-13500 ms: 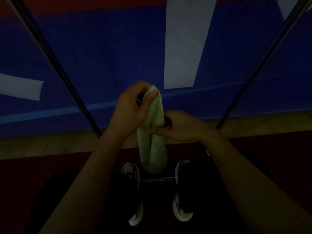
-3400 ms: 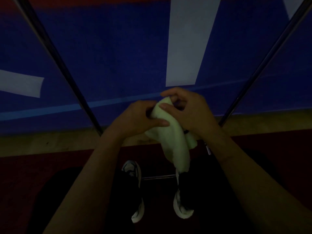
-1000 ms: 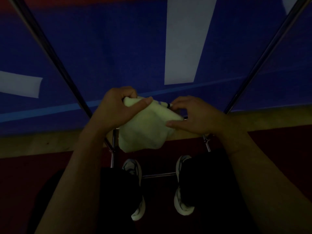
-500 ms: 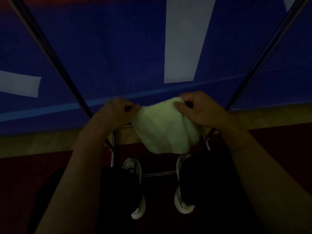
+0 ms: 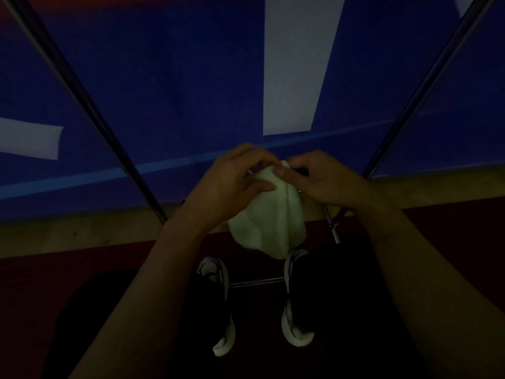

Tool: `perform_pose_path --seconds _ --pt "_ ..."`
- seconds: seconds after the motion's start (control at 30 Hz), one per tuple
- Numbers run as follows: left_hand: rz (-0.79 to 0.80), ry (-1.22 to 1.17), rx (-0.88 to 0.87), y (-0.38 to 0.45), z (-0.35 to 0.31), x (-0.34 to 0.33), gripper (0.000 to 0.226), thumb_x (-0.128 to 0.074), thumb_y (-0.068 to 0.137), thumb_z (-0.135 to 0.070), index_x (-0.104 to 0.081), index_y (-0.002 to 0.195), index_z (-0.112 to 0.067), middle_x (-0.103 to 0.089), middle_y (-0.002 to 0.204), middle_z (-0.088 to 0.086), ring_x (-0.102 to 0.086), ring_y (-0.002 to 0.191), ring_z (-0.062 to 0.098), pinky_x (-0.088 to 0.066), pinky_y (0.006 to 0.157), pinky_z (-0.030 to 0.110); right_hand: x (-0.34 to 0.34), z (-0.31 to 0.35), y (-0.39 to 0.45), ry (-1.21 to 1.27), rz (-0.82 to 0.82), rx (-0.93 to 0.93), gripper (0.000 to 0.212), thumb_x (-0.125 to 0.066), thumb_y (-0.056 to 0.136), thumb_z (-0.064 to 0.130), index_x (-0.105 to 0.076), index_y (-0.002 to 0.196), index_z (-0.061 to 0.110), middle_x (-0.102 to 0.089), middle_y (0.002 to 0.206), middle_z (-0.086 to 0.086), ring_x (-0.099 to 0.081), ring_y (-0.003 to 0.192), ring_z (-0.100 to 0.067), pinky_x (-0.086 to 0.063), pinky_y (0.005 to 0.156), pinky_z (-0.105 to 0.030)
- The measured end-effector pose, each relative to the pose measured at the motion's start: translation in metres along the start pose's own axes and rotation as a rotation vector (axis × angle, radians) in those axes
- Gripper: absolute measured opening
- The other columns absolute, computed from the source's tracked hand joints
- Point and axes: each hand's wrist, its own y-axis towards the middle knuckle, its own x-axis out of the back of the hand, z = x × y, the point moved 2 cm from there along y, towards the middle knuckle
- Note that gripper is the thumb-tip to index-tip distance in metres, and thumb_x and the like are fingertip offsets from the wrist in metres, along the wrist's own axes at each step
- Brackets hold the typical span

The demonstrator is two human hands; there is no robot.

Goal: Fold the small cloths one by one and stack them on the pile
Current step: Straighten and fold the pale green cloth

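Dimly lit, the scene hides most detail; no pile shows. Both hands meet at the top edge of a pale green cloth [image 5: 270, 217], left hand [image 5: 232, 184] and right hand [image 5: 325, 179] pinching it with closed fingers. Soft and creased, it hangs above two shoes [image 5: 296, 302]. Half a second ago the hands were spread wider.

I see a pale yellow-green cloth [image 5: 273, 222], plain and unpatterned. Behind it hangs a deep blue banner [image 5: 169, 86] with white blocks and a lighter blue stripe. The floor [image 5: 41, 280] reads dark red (dim light), the shoes [image 5: 296, 326] white-edged black.
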Motion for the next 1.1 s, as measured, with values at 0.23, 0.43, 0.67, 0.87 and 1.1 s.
perform_pose_path --seconds 0.23,0.43,0.67,0.87,1.1 --pt "-0.032 0.010 0.074 -0.001 0.002 0.000 0.040 -0.080 0.081 -0.030 -0.065 0.117 -0.024 -0.064 0.098 -0.009 -0.056 0.089 0.009 -0.044 0.079 0.018 0.004 -0.001 0.001 0.057 0.079 -0.050 0.029 -0.053 0.100 0.028 -0.072 0.091 0.008 -0.070 0.089 -0.010 -0.066 0.083 -0.026 -0.051 0.080 -0.043" --pt "-0.041 0.066 0.003 -0.001 0.001 -0.001 0.029 -0.075 0.085 -0.027 -0.068 0.113 -0.024 -0.065 0.097 -0.008 -0.054 0.087 0.008 -0.042 0.080 0.016 0.000 -0.001 0.000 -0.080 0.070 0.111 0.029 -0.056 0.096 0.036 -0.074 0.101 0.014 -0.068 0.095 0.002 -0.065 0.084 -0.008 -0.050 0.075 -0.018" --pt "-0.065 0.067 -0.091 0.001 -0.001 -0.005 0.029 -0.073 0.088 -0.021 -0.067 0.116 -0.019 -0.054 0.108 -0.009 -0.053 0.095 0.009 -0.051 0.082 0.032 -0.002 -0.011 0.004 -0.130 -0.009 0.136 0.026 -0.060 0.095 0.035 -0.073 0.094 0.012 -0.068 0.092 0.002 -0.064 0.082 -0.010 -0.052 0.078 -0.031" --pt "-0.077 0.055 -0.129 0.000 -0.004 -0.007 0.021 -0.071 0.091 -0.019 -0.069 0.112 -0.020 -0.057 0.109 -0.004 -0.058 0.098 0.014 -0.052 0.081 0.039 0.002 -0.009 0.002 -0.079 -0.023 0.146 0.024 -0.060 0.094 0.034 -0.071 0.087 0.014 -0.066 0.082 0.007 -0.063 0.074 -0.003 -0.047 0.069 -0.020" --pt "-0.056 0.076 -0.078 0.000 -0.003 -0.006 0.006 -0.075 0.086 -0.020 -0.073 0.090 -0.017 -0.066 0.092 -0.003 -0.055 0.087 0.010 -0.046 0.079 0.025 0.001 -0.009 0.001 -0.097 0.047 0.117 0.007 -0.064 0.093 0.022 -0.069 0.095 0.028 -0.068 0.096 0.007 -0.065 0.088 -0.005 -0.050 0.082 -0.018"
